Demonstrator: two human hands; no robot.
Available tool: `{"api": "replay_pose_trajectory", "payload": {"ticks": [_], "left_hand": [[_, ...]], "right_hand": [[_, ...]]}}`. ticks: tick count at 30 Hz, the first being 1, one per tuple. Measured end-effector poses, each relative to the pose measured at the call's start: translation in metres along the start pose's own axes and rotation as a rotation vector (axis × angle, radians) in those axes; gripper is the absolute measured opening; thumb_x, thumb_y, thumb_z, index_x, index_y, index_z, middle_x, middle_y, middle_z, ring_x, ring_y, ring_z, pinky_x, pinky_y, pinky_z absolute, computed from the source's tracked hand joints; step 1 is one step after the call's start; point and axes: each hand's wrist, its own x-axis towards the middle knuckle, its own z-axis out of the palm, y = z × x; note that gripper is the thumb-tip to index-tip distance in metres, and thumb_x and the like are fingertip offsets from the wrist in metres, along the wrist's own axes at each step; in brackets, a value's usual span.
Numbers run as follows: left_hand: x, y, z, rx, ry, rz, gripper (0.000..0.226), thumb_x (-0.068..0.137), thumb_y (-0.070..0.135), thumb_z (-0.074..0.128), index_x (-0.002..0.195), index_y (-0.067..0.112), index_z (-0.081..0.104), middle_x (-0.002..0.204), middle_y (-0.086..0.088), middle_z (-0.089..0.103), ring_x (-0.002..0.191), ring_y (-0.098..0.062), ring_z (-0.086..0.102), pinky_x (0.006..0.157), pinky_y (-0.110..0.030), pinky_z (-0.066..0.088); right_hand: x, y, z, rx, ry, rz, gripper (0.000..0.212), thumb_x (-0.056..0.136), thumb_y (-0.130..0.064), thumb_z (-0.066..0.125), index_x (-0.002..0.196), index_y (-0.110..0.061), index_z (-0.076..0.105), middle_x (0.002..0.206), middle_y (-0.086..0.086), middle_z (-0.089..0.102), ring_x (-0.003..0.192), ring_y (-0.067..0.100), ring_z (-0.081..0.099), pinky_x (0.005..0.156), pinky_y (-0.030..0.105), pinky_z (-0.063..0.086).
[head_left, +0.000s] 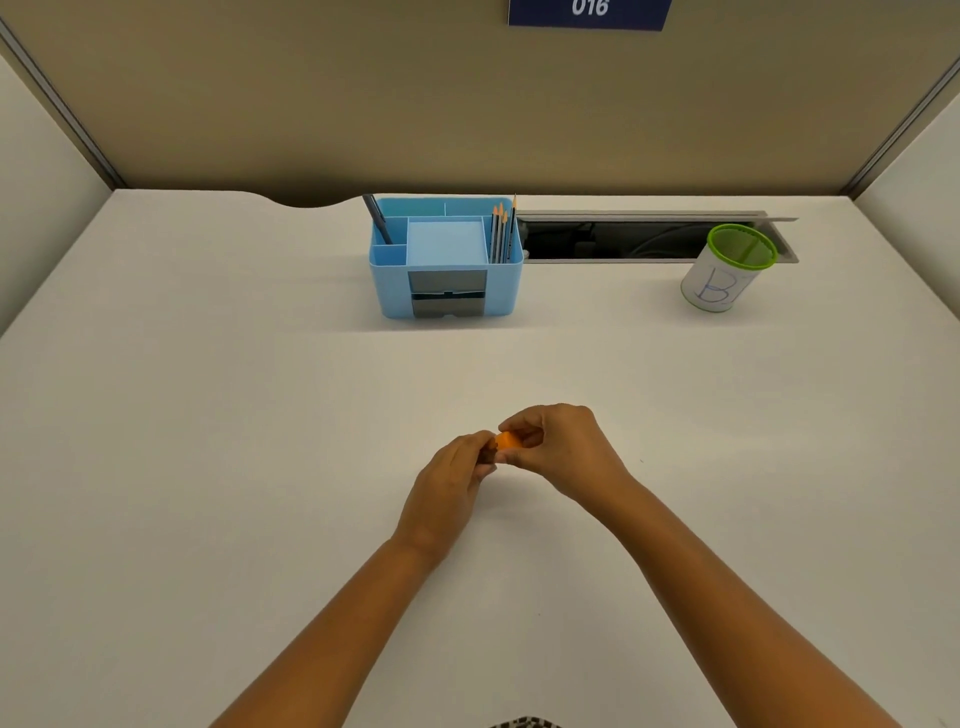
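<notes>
Both of my hands meet over the middle of the white desk (208, 415) and hold a small orange object (508, 440) between them. My left hand (449, 486) grips its left end with curled fingers. My right hand (563, 447) pinches its right side with fingertips and thumb. Most of the orange object is hidden by the fingers, so I cannot tell what it is.
A light blue desk organizer (445, 257) stands at the back centre, with several pencils (503, 234) in its right slot and a dark pen (378, 218) at its left. A green-rimmed white cup marked "B" (727, 270) stands at the back right, beside an open cable slot (623, 239).
</notes>
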Motion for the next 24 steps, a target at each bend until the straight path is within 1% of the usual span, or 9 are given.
{"api": "replay_pose_trajectory", "payload": {"ticks": [4, 10, 13, 15, 18, 21, 22, 24], "left_hand": [[0.0009, 0.0003, 0.0, -0.017, -0.014, -0.006, 0.027, 0.086, 0.013, 0.056, 0.113, 0.008, 0.055, 0.106, -0.01, 0.066, 0.092, -0.021, 0.062, 0.081, -0.02, 0.045], [-0.0012, -0.0003, -0.0007, -0.041, -0.037, -0.029, 0.028, 0.087, 0.013, 0.055, 0.115, 0.01, 0.053, 0.109, -0.008, 0.065, 0.095, -0.017, 0.06, 0.084, -0.019, 0.044], [-0.0013, -0.0002, -0.0021, -0.058, -0.05, -0.035, 0.028, 0.087, 0.013, 0.055, 0.115, 0.011, 0.053, 0.108, -0.006, 0.065, 0.092, -0.013, 0.059, 0.082, -0.015, 0.042], [-0.0015, -0.0006, -0.0032, -0.071, -0.059, -0.037, 0.027, 0.087, 0.014, 0.055, 0.115, 0.012, 0.053, 0.108, -0.006, 0.065, 0.091, -0.009, 0.056, 0.081, -0.008, 0.039], [-0.0021, -0.0004, -0.0036, -0.076, -0.064, -0.042, 0.028, 0.087, 0.015, 0.055, 0.114, 0.012, 0.054, 0.109, -0.007, 0.065, 0.09, -0.006, 0.053, 0.08, -0.004, 0.037], [-0.0012, -0.0001, -0.0043, -0.078, -0.05, -0.041, 0.029, 0.085, 0.018, 0.058, 0.114, 0.012, 0.054, 0.108, -0.007, 0.065, 0.089, -0.006, 0.054, 0.079, -0.003, 0.038], [-0.0008, 0.0, -0.0048, -0.084, -0.051, -0.039, 0.03, 0.084, 0.019, 0.059, 0.113, 0.013, 0.055, 0.108, -0.006, 0.065, 0.089, -0.005, 0.054, 0.079, -0.002, 0.038], [0.0002, 0.0001, -0.0044, -0.102, -0.065, -0.046, 0.029, 0.084, 0.021, 0.061, 0.111, 0.014, 0.054, 0.107, -0.005, 0.064, 0.088, -0.006, 0.054, 0.078, -0.002, 0.039]], "right_hand": [[-0.0018, 0.0015, 0.0009, 0.005, 0.022, 0.016, 0.037, 0.067, -0.025, 0.079, 0.101, -0.017, 0.069, 0.097, 0.002, 0.073, 0.078, 0.006, 0.061, 0.076, 0.015, 0.046], [-0.0041, 0.0014, -0.0006, -0.023, 0.003, -0.031, 0.031, 0.071, -0.024, 0.076, 0.101, -0.018, 0.069, 0.096, 0.001, 0.073, 0.077, 0.006, 0.061, 0.076, 0.016, 0.048], [-0.0057, -0.0001, -0.0022, -0.059, -0.002, -0.086, 0.027, 0.073, -0.025, 0.074, 0.099, -0.018, 0.069, 0.094, 0.001, 0.073, 0.078, 0.008, 0.062, 0.078, 0.022, 0.052], [-0.0064, -0.0001, -0.0042, -0.108, -0.029, -0.137, 0.027, 0.074, -0.027, 0.073, 0.1, -0.019, 0.069, 0.095, 0.002, 0.073, 0.081, 0.011, 0.063, 0.078, 0.027, 0.054], [-0.0069, 0.0028, -0.0075, -0.143, -0.058, -0.198, 0.033, 0.075, -0.03, 0.072, 0.105, -0.018, 0.067, 0.1, 0.003, 0.071, 0.087, 0.014, 0.063, 0.08, 0.028, 0.053], [-0.0048, 0.0058, -0.0073, -0.154, -0.063, -0.2, 0.033, 0.076, -0.035, 0.071, 0.105, -0.022, 0.064, 0.103, 0.0, 0.068, 0.082, 0.008, 0.059, 0.077, 0.024, 0.053], [-0.0037, 0.0066, -0.0061, -0.16, -0.07, -0.185, 0.034, 0.076, -0.036, 0.07, 0.106, -0.023, 0.063, 0.105, -0.002, 0.066, 0.081, 0.006, 0.057, 0.073, 0.021, 0.052], [-0.0023, 0.0083, -0.0021, -0.167, -0.082, -0.154, 0.037, 0.076, -0.038, 0.069, 0.109, -0.023, 0.059, 0.107, -0.002, 0.063, 0.08, 0.005, 0.054, 0.067, 0.011, 0.043]]}}
